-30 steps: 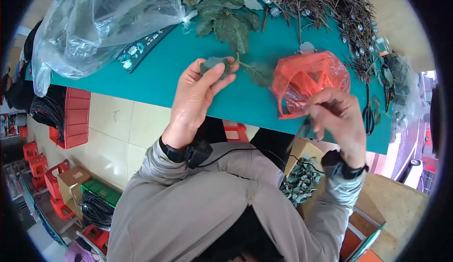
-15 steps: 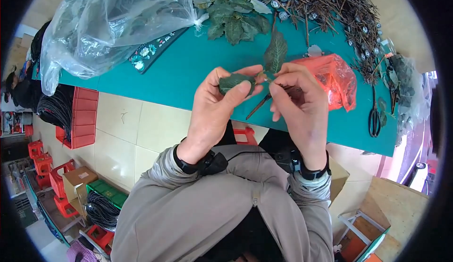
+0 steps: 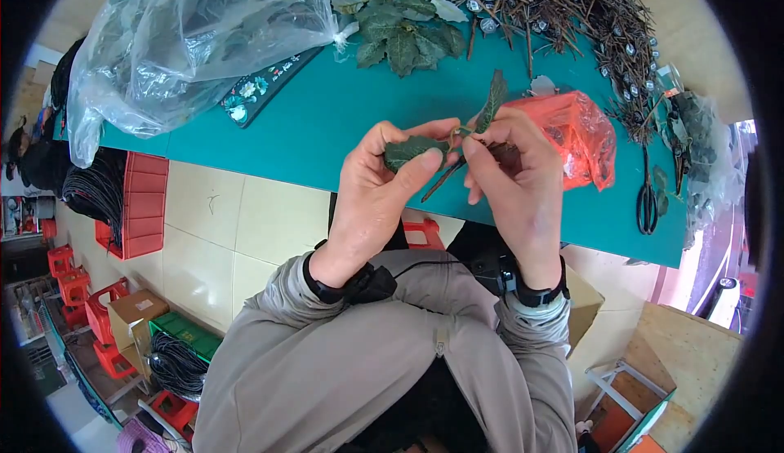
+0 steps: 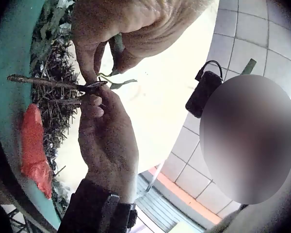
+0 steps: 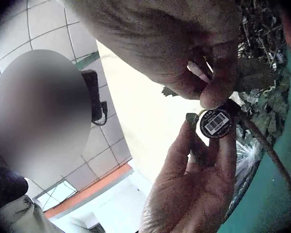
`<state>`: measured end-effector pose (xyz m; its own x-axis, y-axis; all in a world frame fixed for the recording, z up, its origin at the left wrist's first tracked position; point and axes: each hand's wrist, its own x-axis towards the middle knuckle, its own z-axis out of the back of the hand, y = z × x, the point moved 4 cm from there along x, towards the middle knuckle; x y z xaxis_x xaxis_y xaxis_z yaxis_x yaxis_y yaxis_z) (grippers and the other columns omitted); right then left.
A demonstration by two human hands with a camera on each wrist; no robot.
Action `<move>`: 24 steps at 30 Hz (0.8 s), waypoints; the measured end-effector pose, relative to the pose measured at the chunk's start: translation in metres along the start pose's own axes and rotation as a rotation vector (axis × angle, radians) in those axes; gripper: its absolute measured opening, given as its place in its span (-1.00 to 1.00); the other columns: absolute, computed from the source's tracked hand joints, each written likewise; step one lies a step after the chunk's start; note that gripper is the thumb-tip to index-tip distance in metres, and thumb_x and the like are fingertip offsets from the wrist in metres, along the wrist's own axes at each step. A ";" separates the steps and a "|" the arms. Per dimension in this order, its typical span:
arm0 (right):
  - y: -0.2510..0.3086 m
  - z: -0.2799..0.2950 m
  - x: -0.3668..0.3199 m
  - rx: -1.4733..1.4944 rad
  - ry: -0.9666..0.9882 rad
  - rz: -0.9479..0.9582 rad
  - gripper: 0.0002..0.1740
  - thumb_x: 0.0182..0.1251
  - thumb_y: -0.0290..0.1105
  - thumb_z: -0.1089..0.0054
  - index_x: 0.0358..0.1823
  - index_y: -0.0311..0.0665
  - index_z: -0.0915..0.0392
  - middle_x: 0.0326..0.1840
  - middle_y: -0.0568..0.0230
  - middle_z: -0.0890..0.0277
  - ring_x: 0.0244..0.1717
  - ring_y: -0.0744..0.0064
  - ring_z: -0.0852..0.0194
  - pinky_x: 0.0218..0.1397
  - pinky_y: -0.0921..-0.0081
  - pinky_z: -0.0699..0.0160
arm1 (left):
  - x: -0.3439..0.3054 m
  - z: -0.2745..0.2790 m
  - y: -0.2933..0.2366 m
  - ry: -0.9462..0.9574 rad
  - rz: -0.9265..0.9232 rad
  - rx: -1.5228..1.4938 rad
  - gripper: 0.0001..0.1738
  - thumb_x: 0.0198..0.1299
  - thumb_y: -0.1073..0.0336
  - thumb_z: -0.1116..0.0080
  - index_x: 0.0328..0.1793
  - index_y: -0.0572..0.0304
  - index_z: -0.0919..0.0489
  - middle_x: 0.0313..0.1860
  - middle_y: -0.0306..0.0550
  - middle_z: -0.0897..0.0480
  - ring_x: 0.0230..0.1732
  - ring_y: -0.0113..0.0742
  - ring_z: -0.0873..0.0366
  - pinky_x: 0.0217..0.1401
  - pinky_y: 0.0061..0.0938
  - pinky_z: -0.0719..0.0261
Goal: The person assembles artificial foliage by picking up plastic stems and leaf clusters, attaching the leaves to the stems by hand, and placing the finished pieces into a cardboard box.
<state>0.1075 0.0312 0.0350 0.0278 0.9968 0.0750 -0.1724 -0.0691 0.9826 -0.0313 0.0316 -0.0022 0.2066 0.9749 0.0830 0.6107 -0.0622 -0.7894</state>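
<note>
Over the table edge both hands meet. My left hand point(image 3: 367, 188) holds a sprig of green leaves, one leaf point(image 3: 403, 154) lying between its thumb and fingers and another leaf point(image 3: 493, 102) standing up between the hands. With thumb and fingers my right hand point(image 3: 527, 179) pinches a thin brown stem point(image 3: 441, 184) against the sprig's base. In the left wrist view the stem point(image 4: 43, 82) juts out from the joined fingertips. A round black tag point(image 5: 216, 124) with a barcode shows at the fingertips in the right wrist view.
Beside my right hand lies a red plastic bag point(image 3: 572, 139). A heap of brown stems point(image 3: 563, 12) with round tags, scissors point(image 3: 647, 208), loose leaves point(image 3: 404, 41) and a large clear bag point(image 3: 196, 45) lie on the green table point(image 3: 302, 126).
My right hand came from beside the red bag, bringing the stem to the left hand. Since then the upright leaf has turned edge-on and the hands have barely shifted.
</note>
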 end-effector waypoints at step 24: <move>-0.005 0.046 -0.037 0.108 -0.060 -0.048 -0.94 0.17 -0.67 -0.04 -0.34 -0.41 -0.46 -0.10 0.15 -0.41 -0.60 0.70 -0.35 -0.65 0.78 -0.31 | 0.016 0.105 -0.059 -0.423 -0.178 1.325 -0.65 0.18 0.21 -0.13 0.01 0.27 -0.54 -0.10 0.05 -0.61 -0.22 -0.22 -0.62 -0.22 -0.41 -0.54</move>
<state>0.1531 -0.0069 0.0348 0.0925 0.9951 0.0340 -0.0623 -0.0283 0.9977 -0.1440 0.0733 -0.0185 -0.1843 0.9528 0.2412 -0.6106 0.0813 -0.7878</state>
